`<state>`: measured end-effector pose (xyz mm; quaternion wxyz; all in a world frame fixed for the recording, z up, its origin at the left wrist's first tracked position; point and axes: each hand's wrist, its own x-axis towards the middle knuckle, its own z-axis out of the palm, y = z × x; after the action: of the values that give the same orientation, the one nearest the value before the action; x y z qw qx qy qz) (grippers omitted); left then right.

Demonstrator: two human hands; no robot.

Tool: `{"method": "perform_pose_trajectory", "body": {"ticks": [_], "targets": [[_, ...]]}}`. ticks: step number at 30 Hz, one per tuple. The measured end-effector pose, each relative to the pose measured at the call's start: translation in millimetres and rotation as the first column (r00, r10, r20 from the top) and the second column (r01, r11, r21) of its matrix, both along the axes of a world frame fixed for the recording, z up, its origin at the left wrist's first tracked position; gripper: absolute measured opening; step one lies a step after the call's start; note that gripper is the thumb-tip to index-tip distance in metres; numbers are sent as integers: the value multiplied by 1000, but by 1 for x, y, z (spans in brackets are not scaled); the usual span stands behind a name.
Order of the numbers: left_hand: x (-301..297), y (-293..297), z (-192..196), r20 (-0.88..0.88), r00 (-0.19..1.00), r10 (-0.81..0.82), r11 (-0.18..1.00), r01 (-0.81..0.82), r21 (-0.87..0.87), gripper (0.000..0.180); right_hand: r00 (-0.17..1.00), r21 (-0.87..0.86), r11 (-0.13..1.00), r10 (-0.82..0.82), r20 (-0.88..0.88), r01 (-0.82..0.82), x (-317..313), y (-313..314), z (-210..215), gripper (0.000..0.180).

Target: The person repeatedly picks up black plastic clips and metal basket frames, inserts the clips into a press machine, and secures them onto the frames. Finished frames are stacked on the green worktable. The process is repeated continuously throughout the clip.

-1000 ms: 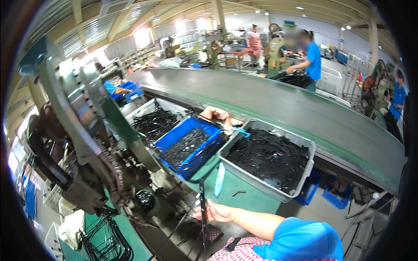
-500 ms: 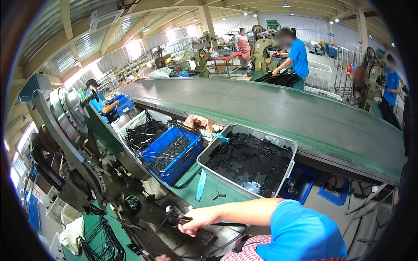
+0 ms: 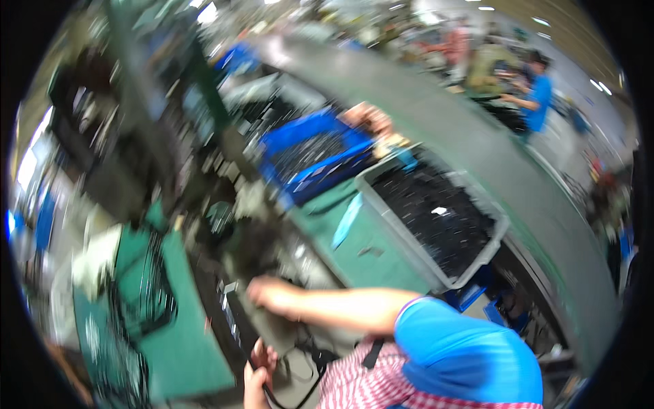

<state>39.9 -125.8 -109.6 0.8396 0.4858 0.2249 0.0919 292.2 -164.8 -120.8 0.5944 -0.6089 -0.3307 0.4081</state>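
The picture is smeared by motion. My right hand reaches left from a blue sleeve to the dark machine at the green bench; its fingers look curled, but the blur hides whether anything is in them. My left hand is low at the bench's near edge, fingers curled around a thin black cord that runs toward my checked apron. A grey bin full of black parts stands to the right of my right arm. A blue crate of black parts sits behind it.
A long green conveyor curves past behind the bins. Another person's hand rests at the blue crate's far end. A person in a blue shirt works in the background. A black wire basket sits left of the machine.
The view has swung and blurred. My right hand has moved left and nearer along the machine. My left hand has come into view at the lower edge.
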Motion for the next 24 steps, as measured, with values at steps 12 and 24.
{"method": "perform_pose_trajectory", "body": {"ticks": [12,24], "targets": [[-31,93,74,-97,989,-112,947,136,292,87,396,-155,913,-8,918,378,125,168,-5,19],[4,166,103,-59,957,-285,905,288,314,81,678,226,891,-447,584,393,162,186,-45,27]]}}
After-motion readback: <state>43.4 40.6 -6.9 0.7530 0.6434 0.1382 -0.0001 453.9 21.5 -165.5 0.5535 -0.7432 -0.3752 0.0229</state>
